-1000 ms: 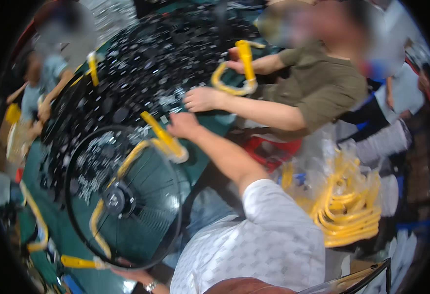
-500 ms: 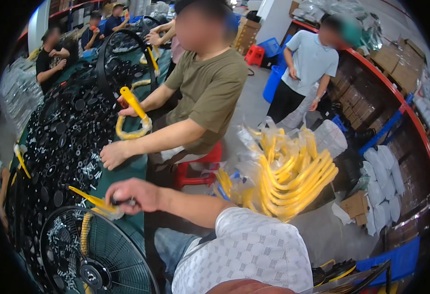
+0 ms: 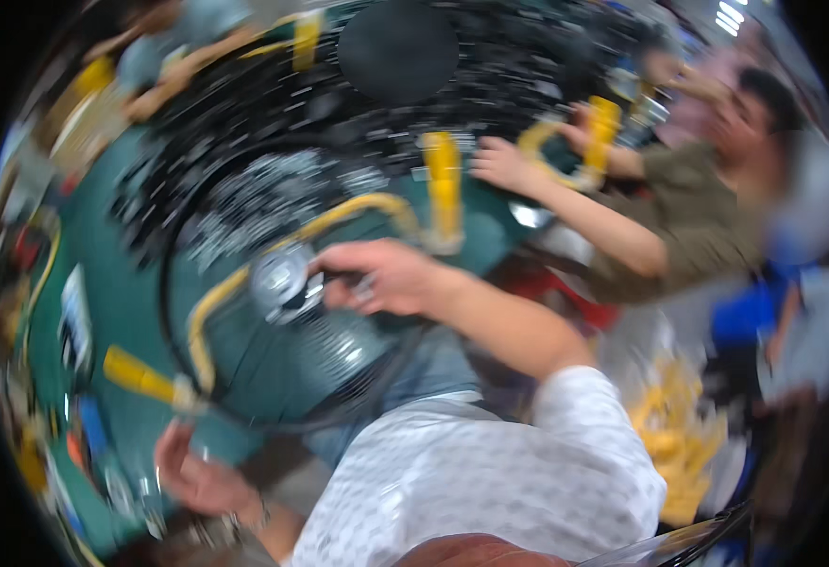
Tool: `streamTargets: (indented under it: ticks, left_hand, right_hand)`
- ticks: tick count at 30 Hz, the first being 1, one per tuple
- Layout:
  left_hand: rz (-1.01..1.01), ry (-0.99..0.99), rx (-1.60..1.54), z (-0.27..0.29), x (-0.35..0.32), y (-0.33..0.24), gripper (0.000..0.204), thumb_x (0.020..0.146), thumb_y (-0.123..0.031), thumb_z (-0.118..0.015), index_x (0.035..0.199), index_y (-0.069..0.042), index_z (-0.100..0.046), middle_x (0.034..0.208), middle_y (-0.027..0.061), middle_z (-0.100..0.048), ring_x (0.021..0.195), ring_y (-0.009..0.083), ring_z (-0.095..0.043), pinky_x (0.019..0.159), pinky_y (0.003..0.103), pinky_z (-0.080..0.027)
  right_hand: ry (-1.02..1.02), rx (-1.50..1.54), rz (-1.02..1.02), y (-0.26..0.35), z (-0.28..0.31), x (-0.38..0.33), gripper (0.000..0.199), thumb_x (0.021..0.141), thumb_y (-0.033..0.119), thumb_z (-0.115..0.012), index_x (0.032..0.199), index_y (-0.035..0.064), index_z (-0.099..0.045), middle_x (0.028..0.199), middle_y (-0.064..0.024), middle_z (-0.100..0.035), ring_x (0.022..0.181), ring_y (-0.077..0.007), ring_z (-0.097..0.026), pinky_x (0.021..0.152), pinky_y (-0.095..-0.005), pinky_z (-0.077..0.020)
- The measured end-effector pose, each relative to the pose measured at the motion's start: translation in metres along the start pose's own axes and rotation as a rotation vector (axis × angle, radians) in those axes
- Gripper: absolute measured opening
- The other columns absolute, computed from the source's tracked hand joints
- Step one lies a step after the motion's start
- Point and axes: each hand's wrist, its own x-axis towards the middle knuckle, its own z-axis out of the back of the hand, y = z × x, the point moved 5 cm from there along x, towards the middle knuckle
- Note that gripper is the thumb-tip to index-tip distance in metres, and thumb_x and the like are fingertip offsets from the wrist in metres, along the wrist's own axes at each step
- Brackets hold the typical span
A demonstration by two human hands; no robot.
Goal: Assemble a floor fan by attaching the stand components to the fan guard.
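On the green table in front of me lies a round wire fan guard (image 3: 282, 427) with a black rim. A bent yellow tube (image 3: 208, 321) crosses it and has broad yellow ends, one (image 3: 140, 375) at the near left and one (image 3: 443, 184) at the far right. My right hand (image 3: 381, 274) is closed around a small dark thing with shiny spots, too blurred to name. It is beside a round silvery piece (image 3: 280, 281) at the guard's middle. Low on the left, my left hand (image 3: 202, 477) has its fingers apart and holds nothing, just below the yellow end.
Loose black parts (image 3: 509, 71) and a pile of small silvery pieces (image 3: 254, 203) cover the table beyond the guard. A co-worker's hand (image 3: 509, 165) reaches in from the right, near another yellow tube (image 3: 603, 142). Bagged yellow tubes (image 3: 679, 425) stand at the right.
My view has swung left, so the fan guard now sits centrally. My left hand has come into view. My right hand has moved from a yellow end to the guard's middle.
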Motion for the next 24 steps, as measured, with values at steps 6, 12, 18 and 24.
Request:
streamTargets:
  ticks: [6, 12, 18, 24]
  left_hand:
    - [0.009, 0.759, -0.083, -0.074, 0.027, -0.027, 0.038, 0.084, -0.008, -0.067, 0.119, 0.003, -0.056, 0.107, 0.0151, -0.063, 0.092, 0.0228, -0.064, 0.081, 0.032, -0.051]
    - [-0.051, 0.870, -0.088, -0.140, 0.035, -0.052, 0.038, 0.083, -0.013, -0.071, 0.116, 0.000, -0.059, 0.106, 0.0151, -0.063, 0.088, 0.0249, -0.065, 0.074, 0.032, -0.052]
    - [0.076, 0.933, -0.149, -0.152, 0.029, -0.036, 0.015, 0.087, -0.006, -0.064, 0.101, -0.001, -0.067, 0.095, 0.0118, -0.068, 0.083, 0.0250, -0.067, 0.072, 0.031, -0.052]
    - [0.050, 1.024, -0.102, -0.136, 0.016, -0.011, 0.026, 0.088, 0.000, -0.062, 0.113, 0.003, -0.061, 0.111, 0.0128, -0.065, 0.101, 0.0226, -0.063, 0.089, 0.032, -0.049]
  right_hand:
    - [-0.078, -0.088, -0.137, -0.009, -0.012, 0.014, 0.041, 0.102, 0.036, -0.042, 0.112, -0.0008, -0.058, 0.068, -0.0048, -0.054, 0.050, -0.0088, -0.044, 0.040, -0.0200, -0.0313]
    - [-0.056, -0.210, -0.197, -0.022, -0.032, 0.012, 0.038, 0.100, 0.040, -0.048, 0.103, 0.0041, -0.061, 0.068, -0.0019, -0.057, 0.048, -0.0066, -0.047, 0.038, -0.0190, -0.0326]
    - [0.072, -0.302, -0.292, -0.038, -0.041, 0.016, 0.040, 0.099, 0.043, -0.048, 0.101, 0.0055, -0.063, 0.067, -0.0013, -0.055, 0.049, -0.0066, -0.044, 0.040, -0.0199, -0.0314]
    - [0.228, -0.239, -0.200, -0.048, -0.055, 0.030, 0.038, 0.095, 0.040, -0.057, 0.081, 0.0043, -0.062, 0.067, -0.0030, -0.056, 0.051, -0.0101, -0.044, 0.044, -0.0231, -0.0325]
